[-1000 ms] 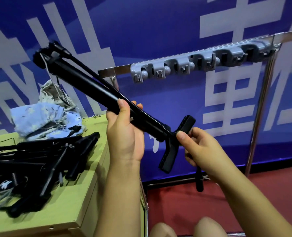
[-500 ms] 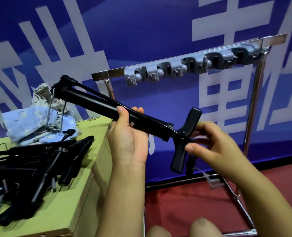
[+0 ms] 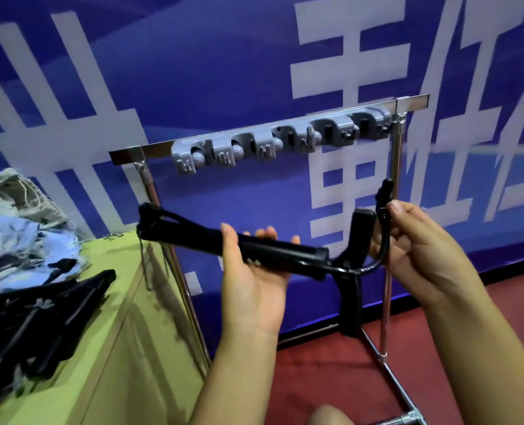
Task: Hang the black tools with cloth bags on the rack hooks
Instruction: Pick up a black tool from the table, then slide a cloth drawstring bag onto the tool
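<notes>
**Black tool held level below the rack**

A black tool (image 3: 273,251) lies almost level in front of the metal rack (image 3: 285,133), well below the grey hook strip (image 3: 280,139) on the top bar. The left hand (image 3: 251,271) cradles the tube from beneath, palm up, thumb over the near side and fingertips curling up past the far side. The right hand (image 3: 413,243) pinches the thin black hose (image 3: 384,210) that curves up beside the T-shaped handle (image 3: 355,271). On the yellow-green worktop (image 3: 107,332) at the left, a pile of more black tools (image 3: 40,314) lies near the front, and crumpled cloth bags (image 3: 21,228) sit behind it against the blue wall banner (image 3: 224,72). The floor (image 3: 331,378) under the rack is red.
</notes>
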Available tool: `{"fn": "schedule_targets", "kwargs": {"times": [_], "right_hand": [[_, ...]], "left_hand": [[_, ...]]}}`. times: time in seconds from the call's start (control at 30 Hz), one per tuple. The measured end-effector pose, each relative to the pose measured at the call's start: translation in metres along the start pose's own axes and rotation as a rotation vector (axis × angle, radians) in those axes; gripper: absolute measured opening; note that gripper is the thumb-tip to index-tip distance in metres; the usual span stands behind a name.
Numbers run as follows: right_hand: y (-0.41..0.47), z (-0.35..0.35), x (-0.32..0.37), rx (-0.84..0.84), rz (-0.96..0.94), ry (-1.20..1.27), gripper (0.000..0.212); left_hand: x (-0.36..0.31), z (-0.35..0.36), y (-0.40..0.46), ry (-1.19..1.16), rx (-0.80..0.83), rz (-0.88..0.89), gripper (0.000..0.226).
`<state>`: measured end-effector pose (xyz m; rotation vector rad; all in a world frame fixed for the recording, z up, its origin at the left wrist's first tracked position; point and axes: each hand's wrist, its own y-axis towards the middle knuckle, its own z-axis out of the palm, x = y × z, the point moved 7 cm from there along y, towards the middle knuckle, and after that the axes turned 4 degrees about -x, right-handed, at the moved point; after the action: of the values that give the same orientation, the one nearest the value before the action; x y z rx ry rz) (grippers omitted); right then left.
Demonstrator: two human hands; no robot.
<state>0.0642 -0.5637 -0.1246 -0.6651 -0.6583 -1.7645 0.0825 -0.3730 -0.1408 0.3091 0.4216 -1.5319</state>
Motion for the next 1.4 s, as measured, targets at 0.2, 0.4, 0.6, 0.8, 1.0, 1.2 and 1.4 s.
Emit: {"fn": "schedule_targets", "kwargs": {"times": [0.2,0.4,0.6,0.8,1.0,1.2,1.4], "right_hand": [[0.003,0.036,0.006,0.117,-0.091,0.059,0.015],[-0.011,0.086,-0.031,0.404,-0.079,-0.126,0.013],[-0.014,0.103,-0.047,0.369,-0.192,-0.291,0.022],[-0.025,0.108,-0.058,0.409,-0.258,-0.454,0.028],[-0.048,0.123,-0.063,0.626,-0.418,-0.747,0.022],[-0.061,0.127,-0.066,0.763,-0.485,-0.946,0.026],[-0.058,0.130,-0.077,0.794,-0.356,-0.899,0.020]], "left_hand": [[0.049,-0.066,-0.006,-0.082,-0.176,-0.307,0.020],[0.085,-0.111,-0.020,-0.004,-0.165,-0.676,0.062],[0.053,-0.146,-0.021,0.859,0.037,-0.771,0.107],[-0.060,-0.071,-0.009,0.927,0.010,0.138,0.045],[-0.102,0.024,-0.031,1.077,0.291,0.320,0.035],[-0.088,0.032,-0.026,0.991,0.356,0.210,0.048],[-0.099,0.029,-0.032,0.984,0.374,0.352,0.021]]}}
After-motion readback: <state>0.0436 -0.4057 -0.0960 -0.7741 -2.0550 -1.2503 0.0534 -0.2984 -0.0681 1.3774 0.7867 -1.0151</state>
